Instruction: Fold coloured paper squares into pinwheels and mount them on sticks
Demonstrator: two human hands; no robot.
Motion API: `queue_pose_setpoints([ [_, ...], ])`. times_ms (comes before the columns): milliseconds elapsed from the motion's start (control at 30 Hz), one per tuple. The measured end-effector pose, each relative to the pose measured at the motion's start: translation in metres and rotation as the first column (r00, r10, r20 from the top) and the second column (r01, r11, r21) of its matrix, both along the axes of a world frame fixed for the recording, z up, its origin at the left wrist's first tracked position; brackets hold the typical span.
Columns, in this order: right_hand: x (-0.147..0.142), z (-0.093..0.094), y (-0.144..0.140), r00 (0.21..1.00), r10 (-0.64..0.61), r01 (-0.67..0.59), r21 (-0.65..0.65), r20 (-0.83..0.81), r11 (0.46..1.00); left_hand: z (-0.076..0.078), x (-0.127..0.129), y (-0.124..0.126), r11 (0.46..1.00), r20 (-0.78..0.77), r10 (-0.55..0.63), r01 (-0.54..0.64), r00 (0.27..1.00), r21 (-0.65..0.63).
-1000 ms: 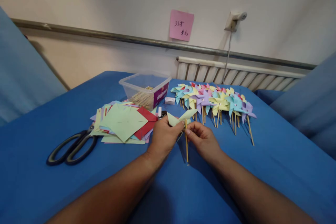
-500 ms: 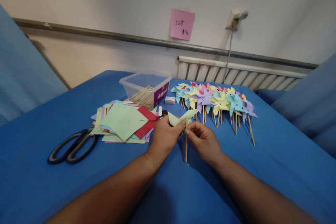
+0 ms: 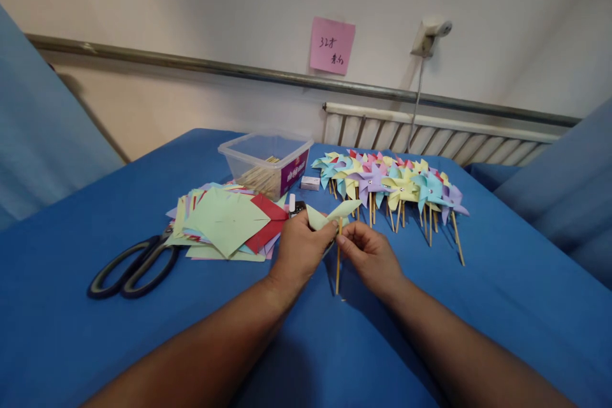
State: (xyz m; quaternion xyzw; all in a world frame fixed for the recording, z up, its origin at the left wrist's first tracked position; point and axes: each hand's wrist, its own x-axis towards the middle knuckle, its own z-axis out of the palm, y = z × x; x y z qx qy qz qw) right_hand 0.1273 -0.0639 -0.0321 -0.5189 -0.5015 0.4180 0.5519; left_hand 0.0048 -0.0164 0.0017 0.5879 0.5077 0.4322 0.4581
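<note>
My left hand (image 3: 302,245) is closed on a pale green paper pinwheel (image 3: 345,208), its thumb pressed near the middle of the folded blades. A thin wooden stick (image 3: 338,271) hangs below the pinwheel, its top end at the paper. My right hand (image 3: 370,255) pinches the stick near that top end between thumb and fingers. Part of the pinwheel is hidden behind the left fingers. Just beyond the left hand is a dark object with a white end (image 3: 295,205), perhaps a stapler, mostly covered.
Left lie stacked cut paper squares (image 3: 224,220) and black-handled scissors (image 3: 134,266). Behind stand a clear plastic box (image 3: 239,156) of sticks and a small white box (image 3: 310,183). Several finished pinwheels (image 3: 401,188) lie at right on the blue-covered table (image 3: 306,357).
The stick's lower end has swung slightly to the left. Both hands keep nearly the same place and grip.
</note>
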Motion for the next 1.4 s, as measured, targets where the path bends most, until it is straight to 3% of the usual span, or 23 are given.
queue_pose_setpoints([
  [200, 0.0014, 0.0017, -0.0007, 0.999, 0.019, -0.019, -0.007, 0.039, 1.000, -0.0012, -0.0001, -0.0013, 1.000, -0.009, 0.005, -0.005, 1.000, 0.003],
  [633, 0.0008, 0.0023, 0.0039, 0.986, 0.082, -0.088, -0.036, -0.145, 0.996, 0.0042, -0.0002, -0.0008, 1.000, 0.009, 0.002, -0.002, 1.000, -0.006],
  [1400, 0.0001, 0.0017, 0.0022, 0.995, 0.051, -0.052, -0.007, -0.081, 0.999, -0.0041, -0.0012, 0.0000, 0.999, -0.056, -0.001, 0.003, 0.998, 0.049],
])
